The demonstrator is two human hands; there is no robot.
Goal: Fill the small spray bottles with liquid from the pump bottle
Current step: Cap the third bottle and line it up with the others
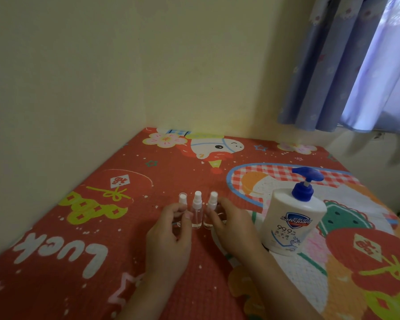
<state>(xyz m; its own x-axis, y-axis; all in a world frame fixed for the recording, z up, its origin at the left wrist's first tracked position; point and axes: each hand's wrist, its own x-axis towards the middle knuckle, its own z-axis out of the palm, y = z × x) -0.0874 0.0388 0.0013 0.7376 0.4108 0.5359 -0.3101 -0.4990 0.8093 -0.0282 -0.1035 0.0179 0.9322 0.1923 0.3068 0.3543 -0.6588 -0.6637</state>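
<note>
Steadying the outer two of three capped, seemingly empty spray bottles (197, 210), left hand (169, 236) and right hand (234, 229) each pinch one; judged setup, next uncapping one beside the pump bottle (292, 218) standing right of the right grip.

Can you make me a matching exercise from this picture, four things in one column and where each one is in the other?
Things:
1. white pump bottle with blue pump head
2. middle clear small spray bottle
3. left hand
4. blue flowered curtain

Places:
A. hangs at upper right
B. stands free between two hands
C. stands right of right hand
D. fingers at leftmost small spray bottle

Pairs: 1-C, 2-B, 3-D, 4-A
</note>
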